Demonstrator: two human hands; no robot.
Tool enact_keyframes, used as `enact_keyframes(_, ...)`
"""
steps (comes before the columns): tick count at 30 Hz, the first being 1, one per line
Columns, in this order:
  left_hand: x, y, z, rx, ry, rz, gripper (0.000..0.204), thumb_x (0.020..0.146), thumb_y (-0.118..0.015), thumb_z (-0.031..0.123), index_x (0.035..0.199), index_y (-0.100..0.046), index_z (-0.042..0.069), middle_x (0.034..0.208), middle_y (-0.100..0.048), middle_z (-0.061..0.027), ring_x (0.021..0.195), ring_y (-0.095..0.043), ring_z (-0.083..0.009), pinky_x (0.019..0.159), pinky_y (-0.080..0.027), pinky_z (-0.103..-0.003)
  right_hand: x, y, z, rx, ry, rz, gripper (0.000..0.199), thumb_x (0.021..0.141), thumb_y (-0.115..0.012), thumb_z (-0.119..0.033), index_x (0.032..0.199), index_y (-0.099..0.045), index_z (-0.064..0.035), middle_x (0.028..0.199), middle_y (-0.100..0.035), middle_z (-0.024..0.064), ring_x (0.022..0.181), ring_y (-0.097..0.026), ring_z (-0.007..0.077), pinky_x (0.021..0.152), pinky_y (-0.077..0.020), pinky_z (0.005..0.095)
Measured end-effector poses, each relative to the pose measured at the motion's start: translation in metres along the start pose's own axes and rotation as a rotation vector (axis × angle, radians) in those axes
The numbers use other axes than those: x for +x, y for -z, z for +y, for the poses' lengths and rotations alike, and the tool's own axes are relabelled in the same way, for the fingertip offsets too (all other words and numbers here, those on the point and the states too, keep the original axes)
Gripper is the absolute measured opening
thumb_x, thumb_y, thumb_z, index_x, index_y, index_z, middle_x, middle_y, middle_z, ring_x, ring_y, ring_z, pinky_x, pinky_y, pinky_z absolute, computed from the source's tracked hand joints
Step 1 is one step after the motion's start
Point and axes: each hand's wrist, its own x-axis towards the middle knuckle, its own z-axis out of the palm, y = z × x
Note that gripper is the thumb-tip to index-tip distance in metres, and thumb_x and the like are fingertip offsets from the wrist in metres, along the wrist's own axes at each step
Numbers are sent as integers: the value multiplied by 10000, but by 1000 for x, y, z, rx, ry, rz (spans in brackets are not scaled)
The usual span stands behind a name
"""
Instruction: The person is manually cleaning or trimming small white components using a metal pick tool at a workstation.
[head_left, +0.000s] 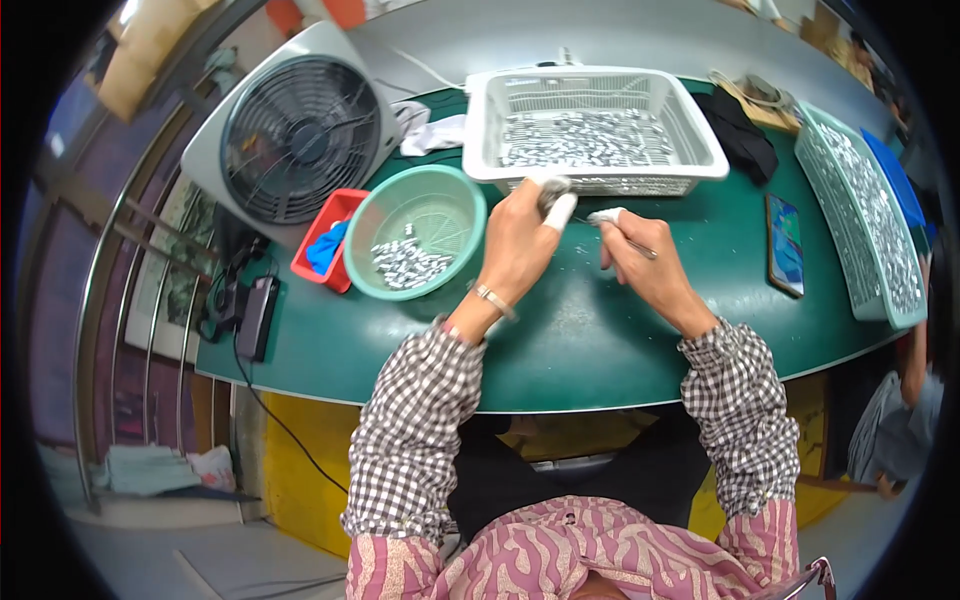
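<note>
We see two hands over one green desk. Our left hand is raised at the front wall of the white basket, its fingers closed on one small grey metal part; one fingertip wears a white cot. Our right hand sits just beside it, fingers pinched together on one thin metal tool, also one white cot on the fingertip. The two hands are near each other, not touching. One bracelet sits on the left wrist.

Containers: three with parts in them. One white basket right behind the hands, a heap of small grey parts inside, too many to count. One round green bowl left of the left hand, a smaller pile of the same parts in it. One long teal basket at the right edge of the desk, full of parts. One small red tray touches the bowl's left side, something blue in it.

Also: one grey fan at the far left of the desk, one phone lying flat between the right hand and the teal basket, one black cloth between the two baskets, one black power adapter at the left desk edge.
</note>
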Motion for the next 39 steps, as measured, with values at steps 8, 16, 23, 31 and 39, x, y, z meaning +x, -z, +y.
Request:
enact_keyframes(8, 57, 1, -9, 265, -148, 197, 246, 777, -616, 130, 997, -590, 23, 788, -624, -127, 692, -598, -266, 658, -467, -350, 1, 0, 1, 9, -38, -16, 182, 902, -441, -80, 840, -576, 25, 571, -545, 29, 424, -431, 43, 383, -334, 198)
enact_keyframes(16, 45, 106, -43, 658, 5, -33, 237, 755, -626, 162, 940, -624, 13, 869, -636, -183, 828, -617, -313, 721, -470, -379, -1, 3, 1, 10, 9, -27, 183, 898, -444, -72, 806, -567, 27, 563, -540, 30, 423, -426, 39, 381, -328, 198)
enact_keyframes(23, 20, 139, -94, 1102, 143, -249, 181, 741, -611, 171, 820, -624, 9, 804, -626, -197, 791, -607, -343, 698, -465, -437, -2, 2, 0, -29, 37, -28, 187, 890, -450, -67, 773, -560, 28, 552, -540, 37, 413, -424, 45, 374, -325, 206)
enact_keyframes(31, 15, 123, -66, 711, 6, -22, 202, 774, -621, 118, 928, -614, -13, 821, -642, -161, 788, -620, -285, 697, -472, -362, -3, 2, -4, -57, 53, -15, 163, 869, -456, -60, 800, -567, 39, 541, -548, 55, 403, -453, 74, 379, -345, 235)
enact_keyframes(39, -17, 59, 6, -601, 409, -350, 248, 860, -559, 134, 1067, -557, -1, 907, -627, -79, 719, -586, -134, 616, -485, -266, -5, 4, -3, -59, 111, -3, 174, 896, -456, -75, 898, -588, 37, 589, -561, 35, 422, -436, 51, 382, -338, 209)
